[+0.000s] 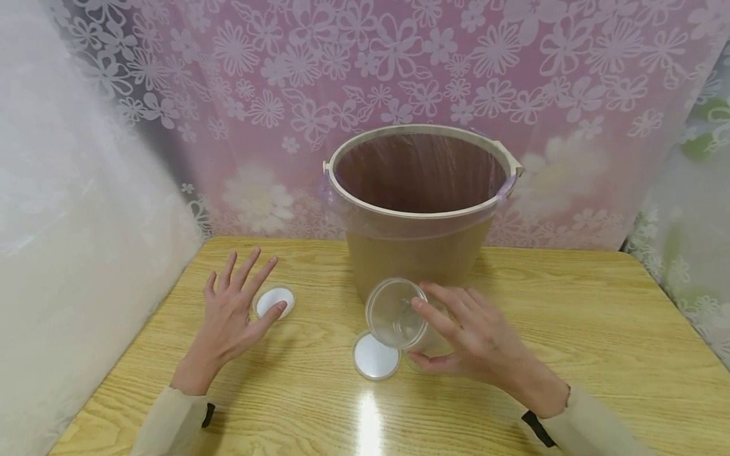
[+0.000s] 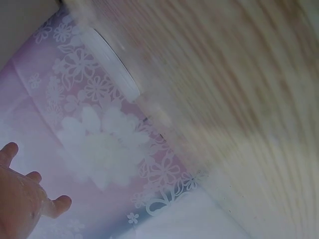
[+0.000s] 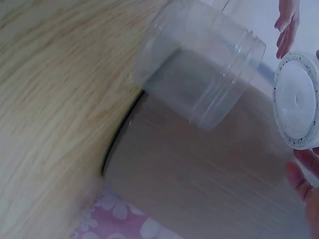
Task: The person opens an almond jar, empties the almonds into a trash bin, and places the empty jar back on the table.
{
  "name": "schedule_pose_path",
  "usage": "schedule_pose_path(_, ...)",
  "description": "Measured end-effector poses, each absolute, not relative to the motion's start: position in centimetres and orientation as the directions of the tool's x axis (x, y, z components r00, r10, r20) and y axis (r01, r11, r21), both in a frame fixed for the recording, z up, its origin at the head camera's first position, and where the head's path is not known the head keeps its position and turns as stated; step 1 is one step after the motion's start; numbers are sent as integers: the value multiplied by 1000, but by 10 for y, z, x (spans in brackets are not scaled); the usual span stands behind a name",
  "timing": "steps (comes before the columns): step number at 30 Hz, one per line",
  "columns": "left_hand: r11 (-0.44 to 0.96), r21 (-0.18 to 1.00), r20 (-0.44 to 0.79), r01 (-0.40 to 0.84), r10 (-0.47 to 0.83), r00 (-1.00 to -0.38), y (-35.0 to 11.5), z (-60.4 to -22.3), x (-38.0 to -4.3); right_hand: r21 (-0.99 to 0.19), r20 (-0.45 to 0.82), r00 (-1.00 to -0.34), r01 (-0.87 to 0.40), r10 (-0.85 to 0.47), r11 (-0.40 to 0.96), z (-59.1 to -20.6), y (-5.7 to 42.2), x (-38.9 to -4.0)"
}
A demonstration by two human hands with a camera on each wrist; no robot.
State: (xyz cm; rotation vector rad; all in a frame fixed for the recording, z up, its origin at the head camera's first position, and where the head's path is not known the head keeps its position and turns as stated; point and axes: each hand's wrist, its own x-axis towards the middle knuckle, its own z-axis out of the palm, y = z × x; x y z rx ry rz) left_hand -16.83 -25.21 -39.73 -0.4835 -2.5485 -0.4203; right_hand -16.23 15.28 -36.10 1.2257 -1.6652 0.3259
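My right hand (image 1: 479, 342) holds a clear plastic jar (image 1: 388, 316) in front of the bucket, its mouth tilted up and to the left, thumb below and fingertips at the rim. In the right wrist view, a round white disc (image 3: 296, 99) with a speckled rim lies between thumb and fingers. A clear jar with a threaded neck (image 3: 199, 64) shows against the bucket there. My left hand (image 1: 234, 313) is spread open, its thumb overlapping a round white lid (image 1: 274, 301). Another white disc (image 1: 375, 358) lies partly behind the held jar's rim.
A tall brownish bucket (image 1: 410, 253) with a pale rim and a plastic liner stands at the back of the wood-grain table (image 1: 296, 405). Behind it hangs a pink flowered curtain (image 1: 256, 126). White sheeting (image 1: 74, 221) borders the left side.
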Motion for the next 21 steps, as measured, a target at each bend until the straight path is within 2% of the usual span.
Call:
schedule_pose_path(9, 889, 211, 524, 406, 248, -815, -253, -398, -168, 294, 798, -41, -844, -601, 449, -369, 142, -160)
schedule_pose_path(21, 892, 209, 525, 401, 244, -815, -257, -399, -168, 290, 769, -74, -845, -634, 450, -374, 129, -161)
